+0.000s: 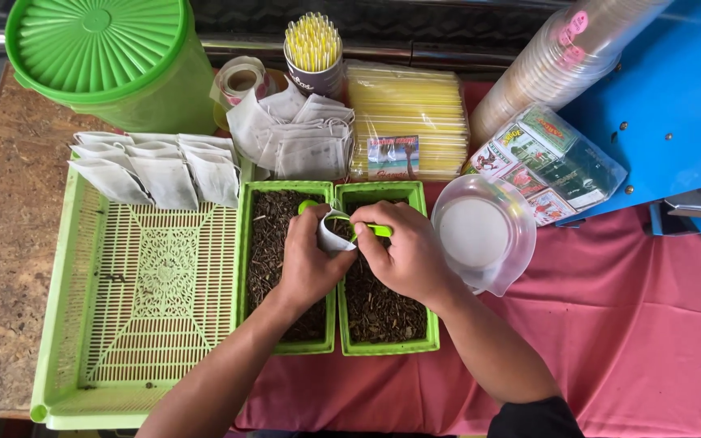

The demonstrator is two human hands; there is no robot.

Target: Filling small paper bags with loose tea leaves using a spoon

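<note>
We see our left hand (306, 264) pinching an open white filter bag (332, 237) over two green trays of dark loose tea (379, 304); just beside it, our right hand (403, 255) grips a green scoop (350, 225) at the bag's mouth; beyond both hands lie filled bags (156, 174) on a green basket (135, 324).
</note>
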